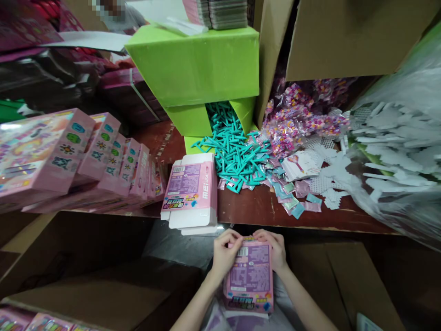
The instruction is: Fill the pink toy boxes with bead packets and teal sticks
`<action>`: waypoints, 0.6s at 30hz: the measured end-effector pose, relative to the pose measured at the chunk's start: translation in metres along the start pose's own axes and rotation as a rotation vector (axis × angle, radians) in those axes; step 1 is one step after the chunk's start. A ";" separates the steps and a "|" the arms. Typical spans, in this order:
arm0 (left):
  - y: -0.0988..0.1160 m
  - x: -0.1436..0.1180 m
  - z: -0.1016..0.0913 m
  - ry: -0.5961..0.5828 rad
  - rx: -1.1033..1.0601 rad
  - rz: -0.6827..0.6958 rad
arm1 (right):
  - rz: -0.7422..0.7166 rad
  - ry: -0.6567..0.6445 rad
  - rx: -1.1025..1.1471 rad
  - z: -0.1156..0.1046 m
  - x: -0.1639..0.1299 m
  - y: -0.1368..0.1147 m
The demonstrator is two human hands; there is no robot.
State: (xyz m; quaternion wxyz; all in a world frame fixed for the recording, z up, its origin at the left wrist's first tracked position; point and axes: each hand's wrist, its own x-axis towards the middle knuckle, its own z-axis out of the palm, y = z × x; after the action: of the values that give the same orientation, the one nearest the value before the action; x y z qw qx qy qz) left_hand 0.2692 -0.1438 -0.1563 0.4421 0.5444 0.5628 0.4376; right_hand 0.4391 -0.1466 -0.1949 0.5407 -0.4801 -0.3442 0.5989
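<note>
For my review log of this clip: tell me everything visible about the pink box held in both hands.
The pink box is a flat printed carton, apparently thin cardboard, its back panel facing up with a white barcode label near the top, blocks of small print, and colourful lettering along the bottom edge. It lies lengthwise away from the person, below the table's front edge. The left hand and right hand grip its far end, fingers over the top flap. Whether that flap is shut cannot be told.

A brown table [262, 209] bears pink boxes [103, 161], teal sticks [237, 156], sachets [292, 197] and a green carton [200, 69].
</note>
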 end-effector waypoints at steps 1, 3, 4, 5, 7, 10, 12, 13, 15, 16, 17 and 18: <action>-0.004 -0.005 0.001 0.013 0.019 -0.012 | 0.010 -0.008 -0.015 0.002 -0.004 0.002; -0.006 -0.011 0.002 0.028 0.072 -0.073 | 0.008 0.014 -0.035 0.005 -0.012 0.001; -0.003 -0.010 0.003 0.040 0.099 -0.122 | -0.014 0.038 -0.058 0.004 -0.013 -0.003; 0.003 -0.007 0.003 0.056 0.117 -0.169 | -0.050 0.064 -0.101 0.002 -0.010 -0.011; 0.028 0.005 0.004 0.083 0.102 -0.192 | -0.187 0.150 -0.248 -0.012 0.011 -0.035; 0.087 0.022 0.017 -0.125 0.023 0.098 | -0.509 0.504 -0.525 -0.052 0.081 -0.087; 0.124 0.023 0.042 -0.617 0.084 0.434 | -0.514 0.744 -0.816 -0.084 0.137 -0.118; 0.135 0.020 0.061 -0.900 0.152 0.633 | -0.384 0.773 -1.014 -0.097 0.162 -0.130; 0.140 0.008 0.104 -1.243 0.436 0.901 | -0.174 0.703 -1.215 -0.118 0.199 -0.143; 0.133 0.002 0.126 -1.393 0.565 0.936 | -0.128 0.670 -1.261 -0.124 0.210 -0.145; 0.121 -0.002 0.146 -1.509 0.678 0.915 | -0.126 0.651 -1.284 -0.129 0.217 -0.144; 0.106 -0.006 0.164 -1.598 0.749 0.874 | -0.149 0.652 -1.299 -0.132 0.221 -0.143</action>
State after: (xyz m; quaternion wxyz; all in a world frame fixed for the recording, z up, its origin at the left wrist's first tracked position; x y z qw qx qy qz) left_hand 0.4526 -0.1449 -0.0897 0.2906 0.9451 -0.0502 -0.1409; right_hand 0.6196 0.0811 -0.1466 0.2610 -0.8333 -0.4833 0.0623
